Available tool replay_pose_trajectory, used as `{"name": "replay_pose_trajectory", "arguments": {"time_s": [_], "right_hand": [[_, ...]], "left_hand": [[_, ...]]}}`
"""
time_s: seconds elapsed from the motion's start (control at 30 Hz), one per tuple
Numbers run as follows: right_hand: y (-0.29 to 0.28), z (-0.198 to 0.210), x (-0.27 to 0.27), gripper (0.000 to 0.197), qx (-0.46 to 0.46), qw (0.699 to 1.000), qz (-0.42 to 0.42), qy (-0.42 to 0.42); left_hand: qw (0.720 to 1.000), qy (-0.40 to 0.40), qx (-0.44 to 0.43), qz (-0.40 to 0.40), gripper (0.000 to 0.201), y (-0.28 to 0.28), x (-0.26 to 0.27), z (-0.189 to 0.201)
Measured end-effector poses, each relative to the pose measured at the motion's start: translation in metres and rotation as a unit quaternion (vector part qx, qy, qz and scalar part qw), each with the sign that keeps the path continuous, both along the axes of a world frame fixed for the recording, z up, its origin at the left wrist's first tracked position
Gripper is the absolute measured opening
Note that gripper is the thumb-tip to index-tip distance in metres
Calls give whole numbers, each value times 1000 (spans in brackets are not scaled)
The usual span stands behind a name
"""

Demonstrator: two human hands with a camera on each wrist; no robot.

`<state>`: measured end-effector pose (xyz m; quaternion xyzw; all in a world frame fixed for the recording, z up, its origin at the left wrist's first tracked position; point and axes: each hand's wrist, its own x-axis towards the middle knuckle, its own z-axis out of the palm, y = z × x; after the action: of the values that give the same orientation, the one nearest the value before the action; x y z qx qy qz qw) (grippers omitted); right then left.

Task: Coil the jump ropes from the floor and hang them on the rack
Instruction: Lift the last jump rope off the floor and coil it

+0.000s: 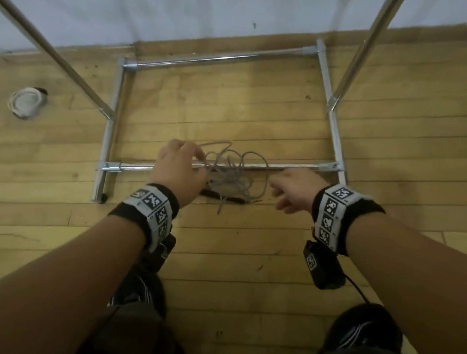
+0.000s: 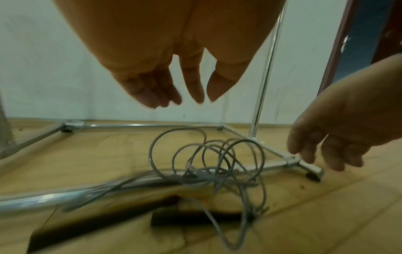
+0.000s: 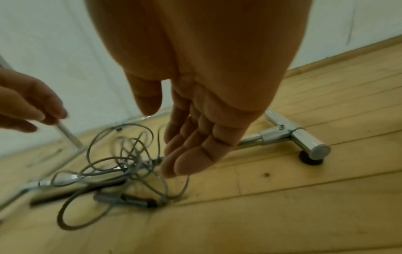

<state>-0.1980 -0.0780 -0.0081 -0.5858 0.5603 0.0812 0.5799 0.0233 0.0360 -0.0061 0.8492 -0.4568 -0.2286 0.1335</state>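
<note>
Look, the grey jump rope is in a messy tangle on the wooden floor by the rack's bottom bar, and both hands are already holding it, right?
Not quite. The jump rope is tangled there, but the wrist views show the left hand and right hand open above it, holding nothing.

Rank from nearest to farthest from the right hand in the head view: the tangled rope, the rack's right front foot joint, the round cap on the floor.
From the right hand:
1. Rope, just left of the fingers.
2. Foot joint, just beyond the wrist, on the right; close to rope's rank.
3. Round cap, far left.
</note>
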Motion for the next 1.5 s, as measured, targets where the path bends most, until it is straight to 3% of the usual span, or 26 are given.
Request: {"name": "replay_pose_trajectory", "arguments": {"time_s": [0.07, 0.17, 0.23, 0.33, 0.43, 0.5, 0.67, 0.8, 0.9, 0.97, 1.0, 1.07, 1.13, 1.2, 1.27, 1.3, 1.33, 1.37, 1.43, 1.5], "right_hand": [[6, -14, -1, 30, 12, 994, 92, 61], [16, -28, 10, 29, 21, 972, 207, 112], [19, -36, 20, 31, 14, 963, 243, 119], [17, -44, 35, 31, -18, 949, 289, 127], [6, -49, 48, 27, -94, 934, 318, 132], [-3, -54, 53, 24, -136, 930, 313, 133], [-14, -64, 60, 25, -139, 922, 329, 149], [-17, -68, 65, 35, -123, 920, 345, 137], [-18, -71, 66, 41, -108, 928, 340, 113], [-19, -71, 65, 35, -103, 933, 329, 103], [-20, -71, 64, 39, -93, 932, 336, 102], [-22, -72, 58, 53, -56, 927, 358, 94], [-20, -70, 54, 64, -6, 934, 351, 60], [-14, -68, 53, 54, -14, 939, 343, 30], [-9, -60, 55, 26, -67, 935, 345, 34], [-8, -55, 56, 24, -74, 935, 343, 38], [-8, -49, 56, 30, -61, 940, 334, 36], [-9, -43, 57, 37, -27, 951, 307, 27], [-13, -28, 56, 39, 65, 976, 207, -20], [-17, -11, 54, 39, 115, 984, 111, -75]], "left_hand": [[1000, 5, 26, -10, 5, 10, 2, -18], [970, 4, 211, -118, 21, 17, 3, -49], [949, -30, 269, -158, 25, 19, 1, -66], [963, -42, 217, -155, 47, 21, 0, -89], [976, 11, 151, -155, 82, 15, -1, -107], [971, 28, 146, -186, 95, 9, -5, -116], [949, -80, 166, -255, 74, 3, -12, -129], [954, -57, 154, -249, 46, -10, -17, -128], [969, 51, 174, -168, 29, -22, -16, -116], [962, 224, 143, -59, 22, -28, -10, -105], [939, 324, 115, 8, 15, -31, -7, -97], [866, 483, 53, 115, 9, -37, 4, -80], [800, 576, 5, 167, 14, -40, 18, -65], [767, 620, -14, 165, 22, -41, 29, -54], [759, 626, -33, 177, 21, -40, 37, -47], [765, 612, -43, 195, 18, -40, 39, -45], [789, 574, -49, 211, 16, -40, 42, -44], [831, 510, -44, 218, 16, -40, 46, -44], [924, 329, 25, 196, 44, -39, 54, -42], [965, 184, 91, 162, 71, -34, 56, -34]]}}
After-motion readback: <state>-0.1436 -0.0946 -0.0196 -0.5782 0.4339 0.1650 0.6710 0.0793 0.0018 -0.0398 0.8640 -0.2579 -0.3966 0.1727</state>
